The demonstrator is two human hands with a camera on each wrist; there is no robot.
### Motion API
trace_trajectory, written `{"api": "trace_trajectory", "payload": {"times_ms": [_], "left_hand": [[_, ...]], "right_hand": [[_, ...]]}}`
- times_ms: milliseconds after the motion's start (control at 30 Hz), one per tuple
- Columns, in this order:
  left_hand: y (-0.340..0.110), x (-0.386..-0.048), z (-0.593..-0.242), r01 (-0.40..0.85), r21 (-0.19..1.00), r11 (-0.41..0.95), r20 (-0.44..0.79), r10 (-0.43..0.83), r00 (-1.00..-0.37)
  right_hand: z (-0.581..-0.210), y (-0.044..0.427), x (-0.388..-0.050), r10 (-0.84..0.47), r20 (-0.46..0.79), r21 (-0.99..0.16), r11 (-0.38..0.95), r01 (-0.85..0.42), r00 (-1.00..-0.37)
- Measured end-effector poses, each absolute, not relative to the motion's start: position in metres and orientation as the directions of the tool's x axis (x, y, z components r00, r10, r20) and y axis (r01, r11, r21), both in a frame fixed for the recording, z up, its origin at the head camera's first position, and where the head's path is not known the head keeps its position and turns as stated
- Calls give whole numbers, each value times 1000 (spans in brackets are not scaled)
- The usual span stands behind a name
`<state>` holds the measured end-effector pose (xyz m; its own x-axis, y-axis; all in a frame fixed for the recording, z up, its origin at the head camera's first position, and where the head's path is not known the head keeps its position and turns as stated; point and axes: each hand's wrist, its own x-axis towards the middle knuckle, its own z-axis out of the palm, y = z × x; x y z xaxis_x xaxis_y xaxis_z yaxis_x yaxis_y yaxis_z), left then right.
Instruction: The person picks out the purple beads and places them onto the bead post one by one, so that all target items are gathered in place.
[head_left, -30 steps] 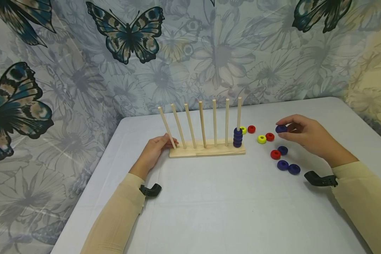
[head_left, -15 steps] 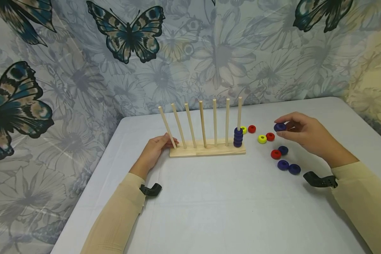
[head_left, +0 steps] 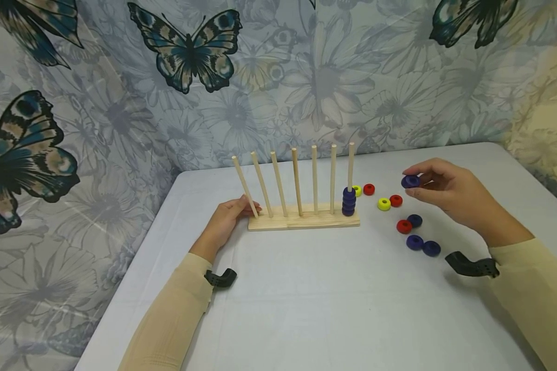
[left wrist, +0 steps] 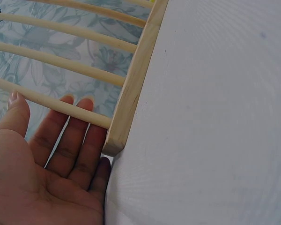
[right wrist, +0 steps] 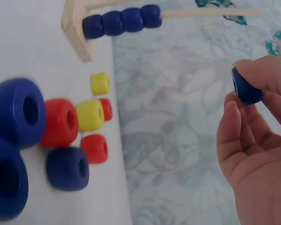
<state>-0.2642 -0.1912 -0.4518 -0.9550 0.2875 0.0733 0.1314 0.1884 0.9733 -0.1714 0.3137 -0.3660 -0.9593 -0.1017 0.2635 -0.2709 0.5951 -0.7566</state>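
A wooden peg rack [head_left: 301, 222] with several upright pegs stands on the table. Its rightmost peg carries a stack of blue beads [head_left: 348, 202]. My left hand [head_left: 226, 219] is at the rack's left end. In the left wrist view, its fingers [left wrist: 77, 136] lie nearly straight behind the end peg [left wrist: 61, 104], the thumb close to that peg's near side. To the right of the rack, my right hand [head_left: 455, 193] pinches a blue bead [head_left: 410, 181] between thumb and fingers, raised above the table. In the right wrist view, that bead [right wrist: 247, 89] sits at the fingertips.
Loose beads lie on the white table [head_left: 306, 309] right of the rack: blue [head_left: 431, 249], red [head_left: 404, 226] and yellow [head_left: 383, 204]. A yellow bead [head_left: 357, 190] is partly behind the stack. A butterfly-patterned cloth [head_left: 269, 103] hangs behind the table.
My right hand has risen slightly with the blue bead, which has turned a little in the fingers. The left hand and the rack have stayed in place.
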Motion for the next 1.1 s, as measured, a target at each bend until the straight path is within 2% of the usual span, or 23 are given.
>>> {"api": "trace_trajectory", "payload": {"times_ms": [167, 400, 667, 933, 1100], "left_hand": [[-193, -264, -452, 129, 974, 186, 71, 292, -954], [-191, -264, -452, 135, 970, 202, 74, 282, -957], [-190, -265, -451, 134, 969, 208, 71, 282, -957], [-190, -265, -452, 125, 968, 216, 63, 274, -960], [-191, -265, -452, 131, 969, 209, 68, 284, -956]], "right_hand": [[-358, 301, -165, -120, 326, -754, 566, -334, -938], [-351, 280, -157, -210, 426, -724, 503, -472, -880], [-354, 259, -158, -365, 553, -638, 393, -663, -749], [-342, 245, -162, -365, 600, -611, 366, -702, -712], [-329, 237, -166, -310, 597, -616, 413, -671, -740]]}}
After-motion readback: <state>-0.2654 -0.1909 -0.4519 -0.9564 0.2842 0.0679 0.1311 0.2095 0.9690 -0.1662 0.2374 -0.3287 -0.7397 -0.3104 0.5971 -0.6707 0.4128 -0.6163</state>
